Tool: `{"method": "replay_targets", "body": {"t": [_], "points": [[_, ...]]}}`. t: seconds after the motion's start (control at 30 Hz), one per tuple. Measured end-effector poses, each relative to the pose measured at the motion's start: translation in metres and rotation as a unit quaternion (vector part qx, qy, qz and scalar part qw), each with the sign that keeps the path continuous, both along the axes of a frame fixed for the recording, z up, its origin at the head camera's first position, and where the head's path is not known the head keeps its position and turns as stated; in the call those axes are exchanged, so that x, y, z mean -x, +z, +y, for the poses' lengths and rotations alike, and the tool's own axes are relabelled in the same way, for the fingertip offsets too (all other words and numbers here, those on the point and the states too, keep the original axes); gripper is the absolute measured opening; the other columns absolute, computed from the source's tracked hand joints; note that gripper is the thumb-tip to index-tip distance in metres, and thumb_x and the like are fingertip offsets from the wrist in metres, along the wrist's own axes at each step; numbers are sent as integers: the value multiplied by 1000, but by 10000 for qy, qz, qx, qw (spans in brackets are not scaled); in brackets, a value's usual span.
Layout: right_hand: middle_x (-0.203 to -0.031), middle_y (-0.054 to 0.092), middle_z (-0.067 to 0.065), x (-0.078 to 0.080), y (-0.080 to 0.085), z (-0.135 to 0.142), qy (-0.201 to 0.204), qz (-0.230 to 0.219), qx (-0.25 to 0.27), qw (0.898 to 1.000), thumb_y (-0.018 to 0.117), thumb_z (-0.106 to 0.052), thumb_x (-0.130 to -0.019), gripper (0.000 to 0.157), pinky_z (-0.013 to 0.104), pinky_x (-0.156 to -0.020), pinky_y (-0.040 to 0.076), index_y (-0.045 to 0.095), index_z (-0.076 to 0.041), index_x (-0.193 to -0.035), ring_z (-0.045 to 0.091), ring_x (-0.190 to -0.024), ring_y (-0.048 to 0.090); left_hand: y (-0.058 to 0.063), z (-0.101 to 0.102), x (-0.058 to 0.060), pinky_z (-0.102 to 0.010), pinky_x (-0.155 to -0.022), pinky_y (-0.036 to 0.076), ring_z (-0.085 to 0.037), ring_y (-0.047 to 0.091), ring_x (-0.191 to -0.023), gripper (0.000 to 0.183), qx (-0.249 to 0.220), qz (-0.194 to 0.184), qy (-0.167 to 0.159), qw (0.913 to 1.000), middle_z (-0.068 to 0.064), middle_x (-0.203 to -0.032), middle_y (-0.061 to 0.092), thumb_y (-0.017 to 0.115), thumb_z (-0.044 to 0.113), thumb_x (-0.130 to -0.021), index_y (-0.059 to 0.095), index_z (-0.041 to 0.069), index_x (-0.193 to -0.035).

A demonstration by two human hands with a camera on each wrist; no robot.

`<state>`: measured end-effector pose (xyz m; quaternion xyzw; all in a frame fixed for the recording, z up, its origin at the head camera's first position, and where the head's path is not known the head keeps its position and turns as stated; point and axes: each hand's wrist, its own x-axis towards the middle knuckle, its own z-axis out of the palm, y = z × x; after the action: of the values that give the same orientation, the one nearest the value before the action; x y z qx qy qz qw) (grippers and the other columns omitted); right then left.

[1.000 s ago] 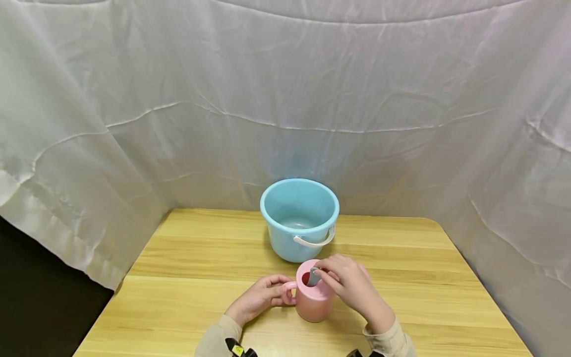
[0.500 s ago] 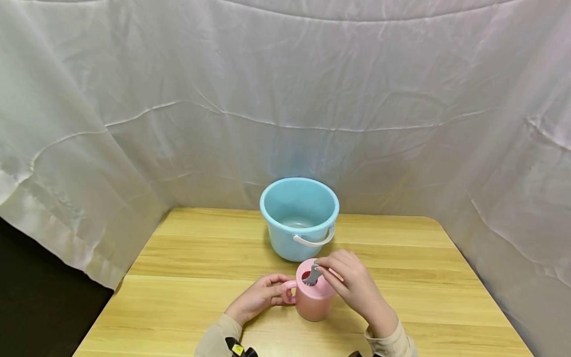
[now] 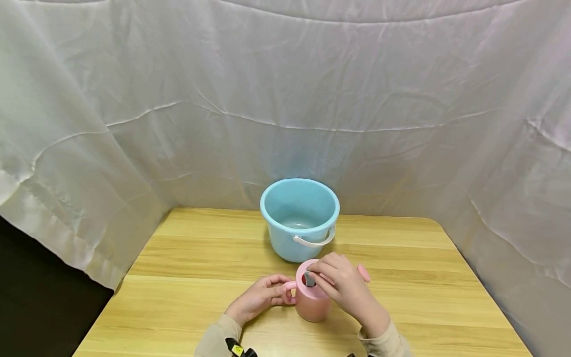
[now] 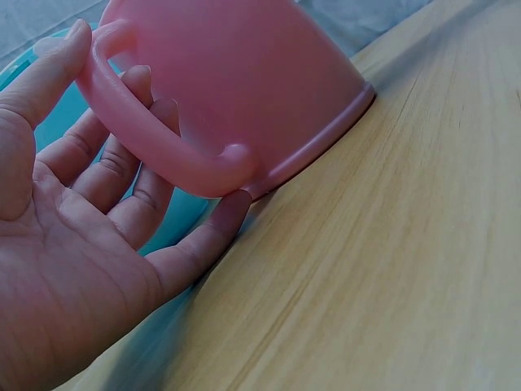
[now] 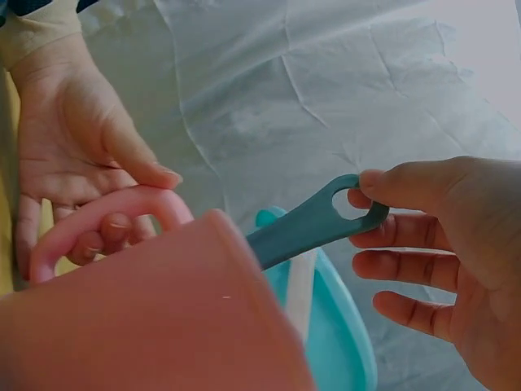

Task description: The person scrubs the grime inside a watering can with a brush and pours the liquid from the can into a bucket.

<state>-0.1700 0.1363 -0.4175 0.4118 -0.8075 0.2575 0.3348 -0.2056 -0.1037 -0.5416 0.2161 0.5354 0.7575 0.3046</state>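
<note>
On the table stands a pink watering can (image 3: 313, 305), with a round opening in its top and its pink spout end (image 3: 363, 272) showing beyond my right hand. My left hand (image 3: 260, 296) holds the can's loop handle (image 4: 151, 134), thumb on top and fingers passing behind it. My right hand (image 3: 345, 287) pinches the holed grip end of a small grey toy rake (image 5: 313, 218) between thumb and index finger; the other fingers are bent and apart from it. The rake's lower part is inside the can's opening, so its toothed end is hidden.
A light blue bucket (image 3: 278, 240) with a white handle (image 3: 312, 243) stands just behind the watering can. Wooden table surface (image 3: 192, 277) lies to both sides. Pale curtains (image 3: 285, 99) hang behind and at the sides.
Half a second ago the rake's toothed end showed at the opening; now it is down inside. My right hand has moved slightly left, uncovering the spout end. The left hand stays put.
</note>
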Motion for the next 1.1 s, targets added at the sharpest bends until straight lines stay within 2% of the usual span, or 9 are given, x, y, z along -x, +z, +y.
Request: {"method": "replay_targets", "body": {"t": [0.17, 0.5, 0.73, 0.83, 1.0, 1.1], "points": [[-81, 63, -11, 2, -7, -5, -93, -75, -165, 9998, 78, -13, -75, 17, 23, -69, 42, 70, -17, -90, 5, -76, 54, 0, 0, 0, -46, -101, 52, -24, 69, -102, 23, -36, 23, -6, 10000, 1, -88, 67, 52, 17, -101, 59, 8, -120], [-86, 64, -11, 2, -14, -7, -349, -577, -495, 9965, 76, -17, -80, 18, 26, -72, 45, 69, -17, -96, 3, -76, 50, 1, 0, 0, -45, -101, 52, -24, 69, -102, 23, 19, -15, 16, 10000, 1, -87, 67, 54, 19, -100, 59, 8, -119], [-95, 70, -6, 2, -14, -9, -363, -1054, -568, 9921, 73, -15, -86, 20, 29, -75, 52, 68, -14, -105, 6, -82, 60, 1, 0, 0, -45, -101, 52, -23, 69, -102, 24, 45, -36, 26, 10000, 1, -88, 67, 55, 19, -99, 59, 8, -120], [-93, 69, -6, 1, -15, -9, -355, -1218, -558, 9904, 72, -15, -86, 20, 26, -72, 51, 68, -14, -105, 6, -81, 60, 1, 0, 0, -45, -100, 52, -23, 69, -101, 24, 40, -26, 21, 10000, 1, -89, 67, 54, 19, -100, 59, 8, -120], [-83, 61, -9, 0, -14, -8, -395, -1476, -679, 9859, 77, -16, -81, 30, 19, -67, 44, 66, -15, -108, 6, -75, 53, 1, 0, 0, -44, -100, 53, -22, 69, -101, 24, 38, -8, 19, 10000, 1, -88, 67, 54, 19, -100, 59, 9, -120], [-88, 64, -8, -1, -13, -8, -408, -1444, -741, 9859, 79, -19, -79, 34, 19, -67, 42, 66, -15, -110, 5, -77, 50, 1, 0, 0, -45, -100, 52, -22, 69, -101, 24, 37, -10, 12, 10000, 1, -89, 67, 54, 19, -100, 59, 8, -120]]}}
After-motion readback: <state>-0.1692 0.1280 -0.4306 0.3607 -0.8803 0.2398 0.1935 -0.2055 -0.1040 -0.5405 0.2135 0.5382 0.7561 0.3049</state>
